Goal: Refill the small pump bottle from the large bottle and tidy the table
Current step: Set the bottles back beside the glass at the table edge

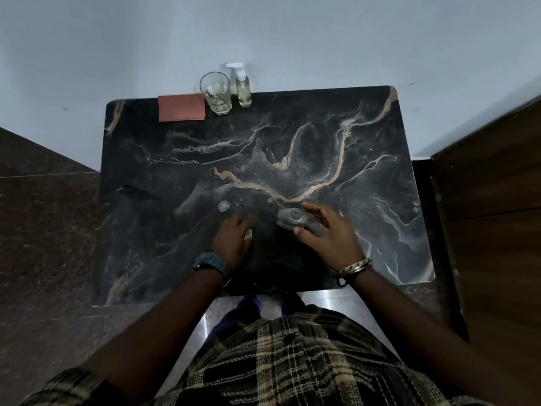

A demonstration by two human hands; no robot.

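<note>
The small pump bottle (244, 89) stands upright at the table's far edge, its white pump on and pale liquid inside. Close to me stands the large clear bottle (291, 217), seen from above with its mouth open. My right hand (328, 235) is cupped round it, thumb on the near side and fingers on the far side. My left hand (232, 238) lies to the left of the bottle, apart from it. Its fingers curl over a small white piece (248, 233), perhaps the cap, which is mostly hidden.
A drinking glass (216, 93) with a little liquid stands left of the pump bottle, and a folded red cloth (181, 107) lies left of the glass. A small white speck (224, 206) sits on the dark marble table (292, 142). A wooden cabinet (491, 200) is at the right.
</note>
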